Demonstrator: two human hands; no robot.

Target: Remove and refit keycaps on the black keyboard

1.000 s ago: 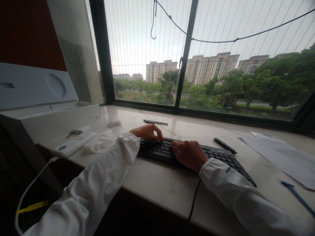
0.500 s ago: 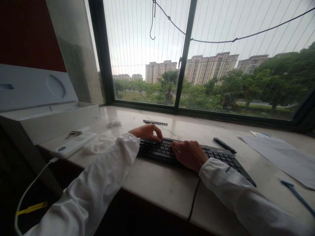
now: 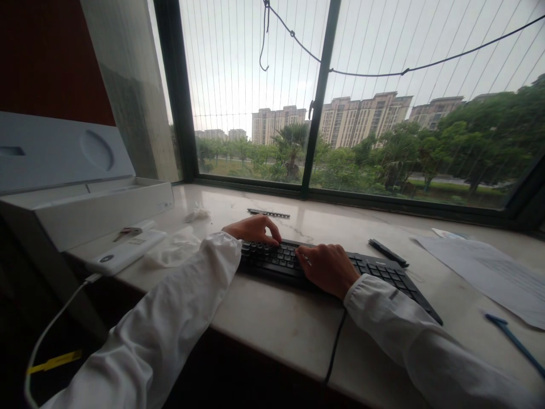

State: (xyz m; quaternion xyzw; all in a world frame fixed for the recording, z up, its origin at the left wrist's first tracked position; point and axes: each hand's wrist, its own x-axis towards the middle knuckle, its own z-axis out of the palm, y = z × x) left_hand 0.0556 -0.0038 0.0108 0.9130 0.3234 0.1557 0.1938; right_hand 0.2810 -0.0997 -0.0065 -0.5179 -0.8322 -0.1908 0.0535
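A black keyboard (image 3: 272, 262) lies on the pale stone surface, its cable running down over the front edge. At the keyboard's upper left edge is my left hand (image 3: 254, 229), arched, with thumb and forefinger curled together at the keys. My right hand (image 3: 330, 267) rests over the keyboard's middle, its fingers bent and its thumb and forefinger tips closed near the keys. A small pale spot shows between those tips, too small to name. Both hands touch or nearly touch the keyboard, and what lies between either hand's fingertips is hidden.
Behind the keyboard lies a thin dark strip (image 3: 268, 213). At the left are an open white box (image 3: 114, 207), a white power bank (image 3: 128, 253) with a cable, and crumpled tissue (image 3: 176, 248). To the right lie a black object (image 3: 388, 253), papers (image 3: 485, 267) and a blue tool (image 3: 517, 338).
Hardly anything differs. Both hands stay at the same places on the keyboard, with the right fingertips shifting very slightly.
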